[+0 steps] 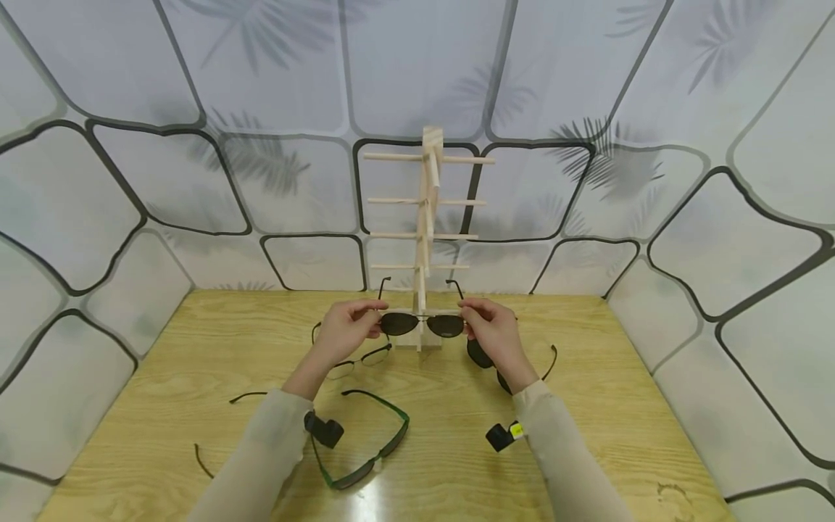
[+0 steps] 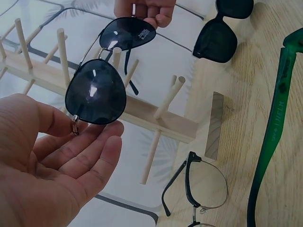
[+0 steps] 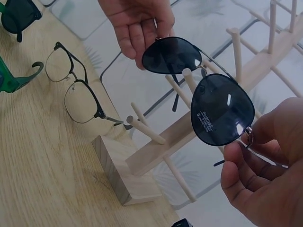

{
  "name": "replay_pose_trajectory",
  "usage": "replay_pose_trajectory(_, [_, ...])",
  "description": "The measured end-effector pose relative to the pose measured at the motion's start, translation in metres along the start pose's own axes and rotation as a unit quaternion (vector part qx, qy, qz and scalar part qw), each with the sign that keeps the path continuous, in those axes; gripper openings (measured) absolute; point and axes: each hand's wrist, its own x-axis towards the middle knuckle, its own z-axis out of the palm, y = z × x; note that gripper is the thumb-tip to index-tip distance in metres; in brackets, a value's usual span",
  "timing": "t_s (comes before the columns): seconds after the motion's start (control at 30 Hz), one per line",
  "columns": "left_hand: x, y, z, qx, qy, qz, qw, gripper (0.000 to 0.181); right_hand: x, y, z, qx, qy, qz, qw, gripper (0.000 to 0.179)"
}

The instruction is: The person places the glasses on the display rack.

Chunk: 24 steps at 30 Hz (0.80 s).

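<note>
Dark aviator sunglasses (image 1: 446, 325) are held level between both hands, at the lower part of a wooden display rack (image 1: 427, 210) with rows of pegs. My left hand (image 1: 349, 330) pinches the frame near its left hinge. At the opposite hinge, my right hand (image 1: 493, 330) pinches the other side. Both temples are unfolded and point toward the rack. In the right wrist view, a peg tip (image 3: 188, 74) shows right by the bridge, and white print marks one lens (image 3: 222, 109).
Half-rim eyeglasses (image 1: 375, 355) lie left of the rack's base. Green-framed sunglasses (image 1: 394, 438) rest nearer on the wooden table (image 1: 450, 435). Black sunglasses (image 1: 479, 354) lie partly behind the right hand. Temples of other glasses (image 1: 248, 396) show by the left sleeve. A patterned curtain (image 1: 293, 188) surrounds the table.
</note>
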Motion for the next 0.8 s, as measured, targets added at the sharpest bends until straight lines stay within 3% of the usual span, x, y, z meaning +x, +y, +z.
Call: replay_pose_trajectory(0.8, [0.001, -0.0054, 0.0008, 0.022, 0.006, 0.004, 0.9997, 0.03, -0.0015, 0.0067, 0.0039, -0.011, -0.009, -0.004, 0.9999, 0.024])
